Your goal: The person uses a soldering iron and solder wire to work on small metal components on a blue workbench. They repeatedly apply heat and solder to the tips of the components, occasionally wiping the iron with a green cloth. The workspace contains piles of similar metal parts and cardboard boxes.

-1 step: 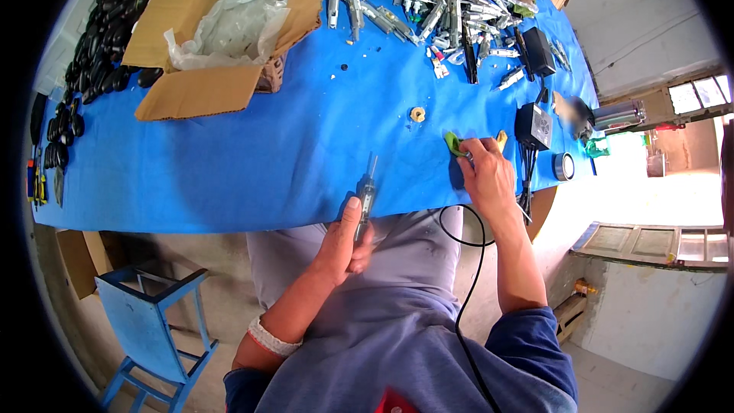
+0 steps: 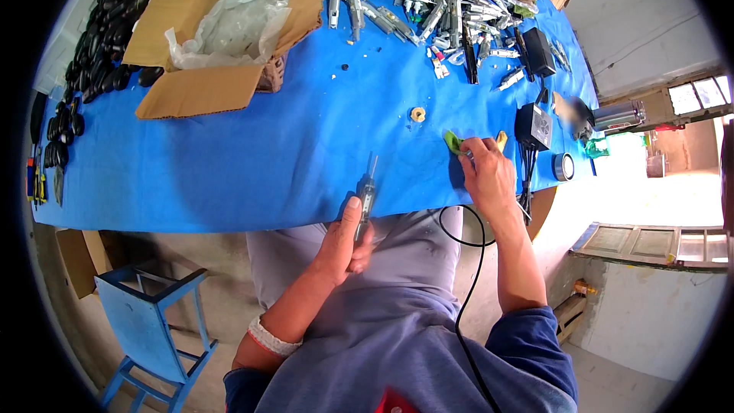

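Note:
My left hand (image 2: pixel 345 246) is wrapped round a slim grey mechanism (image 2: pixel 367 200) with a thin metal shaft pointing away from me. It holds this just over the near edge of the blue-covered table (image 2: pixel 290 153). Farther right, my right hand (image 2: pixel 489 176) rests low over the tabletop, its fingertips pinched together at a soft-looking green piece (image 2: pixel 453 142). Part of that piece is hidden under the fingers. A small yellowish piece (image 2: pixel 501 140) lies just beyond the hand, and a round tan ring (image 2: pixel 417 114) sits to its left.
Many similar grey mechanisms (image 2: pixel 451 8) are heaped at the back. Black casings (image 2: pixel 99 53) pile up far left, beside an open cardboard box (image 2: pixel 199 95). To the right are a black power adapter (image 2: pixel 534 127) with cables and a tape roll (image 2: pixel 563 167). A blue chair (image 2: pixel 145 329) stands lower left.

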`<action>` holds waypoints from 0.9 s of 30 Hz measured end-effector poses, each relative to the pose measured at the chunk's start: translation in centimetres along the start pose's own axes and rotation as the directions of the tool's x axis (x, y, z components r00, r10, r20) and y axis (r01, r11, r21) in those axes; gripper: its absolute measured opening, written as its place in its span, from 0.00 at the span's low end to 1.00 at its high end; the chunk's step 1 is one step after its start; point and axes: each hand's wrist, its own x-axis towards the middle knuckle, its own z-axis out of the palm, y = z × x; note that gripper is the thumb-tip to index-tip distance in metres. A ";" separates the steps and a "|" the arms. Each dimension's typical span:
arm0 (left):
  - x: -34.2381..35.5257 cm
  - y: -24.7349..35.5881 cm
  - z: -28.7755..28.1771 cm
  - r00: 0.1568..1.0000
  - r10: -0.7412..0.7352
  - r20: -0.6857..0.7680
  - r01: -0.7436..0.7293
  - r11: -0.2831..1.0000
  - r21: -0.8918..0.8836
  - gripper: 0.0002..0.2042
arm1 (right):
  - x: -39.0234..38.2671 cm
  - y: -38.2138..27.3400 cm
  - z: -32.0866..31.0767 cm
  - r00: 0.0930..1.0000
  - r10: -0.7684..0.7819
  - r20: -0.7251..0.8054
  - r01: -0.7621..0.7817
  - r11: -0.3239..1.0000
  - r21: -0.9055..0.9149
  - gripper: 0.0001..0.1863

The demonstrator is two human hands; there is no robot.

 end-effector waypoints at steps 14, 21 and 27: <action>-0.3 0.1 0.1 1.000 0.017 -0.003 -0.018 1.000 -0.016 0.31 | -1.1 -9.9 0.3 0.828 -0.549 0.111 0.493 0.809 0.321 0.19; -0.6 0.5 0.4 0.999 -0.052 -0.007 0.052 0.999 -0.001 0.32 | -1.0 -8.6 1.1 0.798 -0.598 0.076 0.546 0.770 0.331 0.16; -0.5 0.2 0.1 0.999 -0.032 -0.014 0.032 0.999 -0.019 0.32 | 0.1 -4.2 -0.5 0.846 -0.524 0.097 0.501 0.844 0.193 0.17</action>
